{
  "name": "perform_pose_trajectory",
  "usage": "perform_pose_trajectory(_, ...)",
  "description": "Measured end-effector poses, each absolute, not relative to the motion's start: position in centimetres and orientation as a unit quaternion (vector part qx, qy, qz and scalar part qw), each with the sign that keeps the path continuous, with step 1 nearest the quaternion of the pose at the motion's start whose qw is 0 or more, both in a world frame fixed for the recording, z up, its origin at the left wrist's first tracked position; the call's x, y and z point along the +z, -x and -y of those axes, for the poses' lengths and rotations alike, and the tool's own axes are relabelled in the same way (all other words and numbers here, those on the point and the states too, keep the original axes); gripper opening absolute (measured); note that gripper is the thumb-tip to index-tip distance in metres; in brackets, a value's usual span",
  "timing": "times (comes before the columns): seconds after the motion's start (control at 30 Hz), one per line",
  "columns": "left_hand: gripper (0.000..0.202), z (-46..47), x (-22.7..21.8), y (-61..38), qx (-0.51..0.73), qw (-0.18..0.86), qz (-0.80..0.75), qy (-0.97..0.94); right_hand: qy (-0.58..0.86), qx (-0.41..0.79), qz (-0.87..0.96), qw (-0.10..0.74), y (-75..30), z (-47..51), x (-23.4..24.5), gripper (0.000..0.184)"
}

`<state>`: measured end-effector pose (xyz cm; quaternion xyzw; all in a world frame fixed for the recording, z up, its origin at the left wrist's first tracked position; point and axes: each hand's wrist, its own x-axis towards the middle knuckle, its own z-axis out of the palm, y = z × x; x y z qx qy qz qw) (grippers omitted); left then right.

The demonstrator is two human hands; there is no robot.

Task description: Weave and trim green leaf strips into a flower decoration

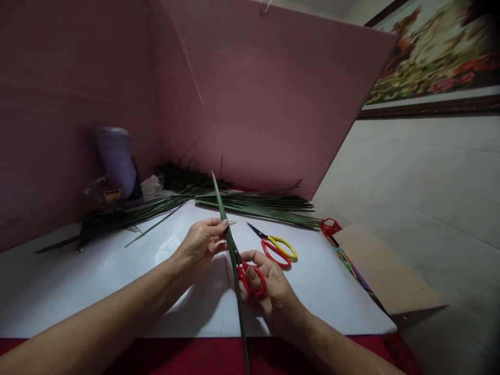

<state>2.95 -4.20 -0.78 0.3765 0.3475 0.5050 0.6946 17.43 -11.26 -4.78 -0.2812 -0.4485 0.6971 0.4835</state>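
A long green leaf blade (pixel 220 200) runs from above my left hand down past the table's front edge. My left hand (pixel 205 234) pinches it between thumb and fingers, a little below its pointed tip. In my right hand (pixel 269 286) is a pair of red-handled scissors (pixel 242 273), with thumb and fingers in the loops. Their dark blades lie along the leaf, just under my left fingertips; whether they cut into it I cannot tell. To the right, a second pair of scissors (pixel 273 245) with one red and one yellow handle rests on the white sheet (pixel 328 291).
Bundles of long leaves (pixel 265 207) lie along the back and left. A purple container (pixel 119 161) stands at the back left beside crumpled white material (pixel 152 185). A cardboard box (pixel 383 271) with colourful contents is at the right. Pink panels (pixel 250 104) rise behind.
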Motion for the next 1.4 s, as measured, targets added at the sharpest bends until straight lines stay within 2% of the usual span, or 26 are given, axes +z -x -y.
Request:
perform_pose_trajectory(0.7,0.002,4.6,-0.8,-3.3,0.51,0.701,-0.356,-0.349,0.297,0.689,0.446,0.488,-17.3,11.0,-5.0,0.034)
perform_pose_trajectory(0.93,0.017,4.8,-0.9,-3.3,0.509,0.701,-0.359,-0.346,0.288,0.698,0.432,0.493,-17.3,10.9,-4.8,0.034)
perform_pose_trajectory(1.1,0.005,4.7,-0.9,-3.2,0.502,0.708,-0.35,-0.353,0.282,0.708,0.415,0.498,-17.4,10.8,-4.8,0.028)
perform_pose_trajectory(1.2,0.011,4.3,-0.9,-3.0,0.502,0.705,-0.343,-0.364,0.278,0.714,0.41,0.494,-17.5,10.9,-4.9,0.029)
perform_pose_trajectory(1.4,0.01,3.6,-0.7,-2.7,0.5,0.692,-0.358,-0.378,0.272,0.719,0.427,0.477,-17.7,11.1,-5.1,0.034)
